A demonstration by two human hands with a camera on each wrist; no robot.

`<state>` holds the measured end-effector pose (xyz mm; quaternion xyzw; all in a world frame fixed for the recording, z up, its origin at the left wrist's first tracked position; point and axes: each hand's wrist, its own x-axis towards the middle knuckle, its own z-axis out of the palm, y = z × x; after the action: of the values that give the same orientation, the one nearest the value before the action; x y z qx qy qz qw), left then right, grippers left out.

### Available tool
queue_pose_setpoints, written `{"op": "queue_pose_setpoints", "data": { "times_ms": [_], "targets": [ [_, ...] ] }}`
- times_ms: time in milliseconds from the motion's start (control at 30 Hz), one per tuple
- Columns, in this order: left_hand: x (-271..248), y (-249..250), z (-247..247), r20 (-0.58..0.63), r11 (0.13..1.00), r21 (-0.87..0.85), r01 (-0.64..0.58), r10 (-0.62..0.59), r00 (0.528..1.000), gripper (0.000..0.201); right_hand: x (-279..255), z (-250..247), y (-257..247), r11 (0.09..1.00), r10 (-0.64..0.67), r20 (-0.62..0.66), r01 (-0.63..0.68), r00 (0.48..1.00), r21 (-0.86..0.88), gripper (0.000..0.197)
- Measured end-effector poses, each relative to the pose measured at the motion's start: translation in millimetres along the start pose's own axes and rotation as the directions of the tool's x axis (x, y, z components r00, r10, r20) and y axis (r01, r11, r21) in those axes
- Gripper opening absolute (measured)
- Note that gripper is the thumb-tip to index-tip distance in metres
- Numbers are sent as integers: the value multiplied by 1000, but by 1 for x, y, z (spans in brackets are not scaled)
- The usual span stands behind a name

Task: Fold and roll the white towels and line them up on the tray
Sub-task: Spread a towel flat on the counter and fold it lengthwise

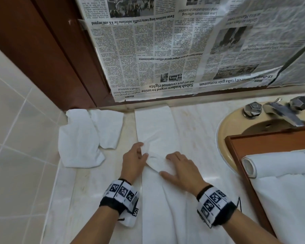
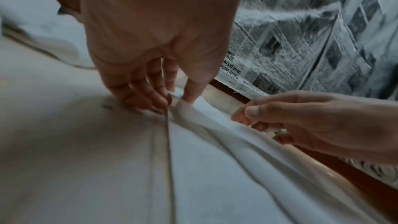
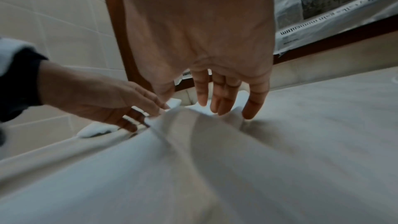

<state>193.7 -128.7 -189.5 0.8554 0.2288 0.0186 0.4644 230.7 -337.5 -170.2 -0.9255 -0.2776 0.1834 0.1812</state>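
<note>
A long white towel [image 1: 155, 124] [image 2: 215, 168] [image 3: 193, 168], folded into a narrow strip, runs from the back wall toward me on the pale counter [image 1: 99, 191]. At its middle the cloth is bunched into a hump. My left hand [image 1: 144, 152] [image 2: 176, 98] pinches the hump's left edge between thumb and fingers. On the hump's right side my right hand [image 1: 174, 162] [image 3: 215, 108] rests with fingers nearly straight. A wooden tray [image 1: 236, 147] at the right holds one rolled towel [image 1: 278, 164] lying on spread white cloth [image 1: 289, 199].
Two crumpled white towels [image 1: 81, 138] [image 1: 109, 127] lie at the counter's back left by the tiled wall [image 1: 16, 120]. The tray sits over a beige sink [image 1: 225, 131] with a metal tap [image 1: 285, 113]. Newspaper [image 1: 165, 50] covers the wall behind.
</note>
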Motion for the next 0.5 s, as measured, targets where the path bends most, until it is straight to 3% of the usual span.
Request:
{"op": "queue_pose_setpoints", "data": {
  "times_ms": [133, 267, 333, 500],
  "targets": [
    [7, -4, 8, -38, 995, -62, 76, -78, 996, 35, -11, -1, -9, 999, 43, -27, -44, 999, -12, 24],
    [12, -5, 7, -39, 993, -71, 94, -97, 995, 32, -19, -4, -13, 999, 47, 39, -46, 998, -16, 28],
    [12, -2, 6, -33, 993, -66, 99, -102, 994, 30, -24, -3, -16, 997, 49, 74, -44, 996, -64, 18],
    [15, 6, 3, 13, 994, -15, 105, -105, 994, 30, -37, -14, -35, 993, 97, 28, -99, 995, 61, 18]
  ]
}}
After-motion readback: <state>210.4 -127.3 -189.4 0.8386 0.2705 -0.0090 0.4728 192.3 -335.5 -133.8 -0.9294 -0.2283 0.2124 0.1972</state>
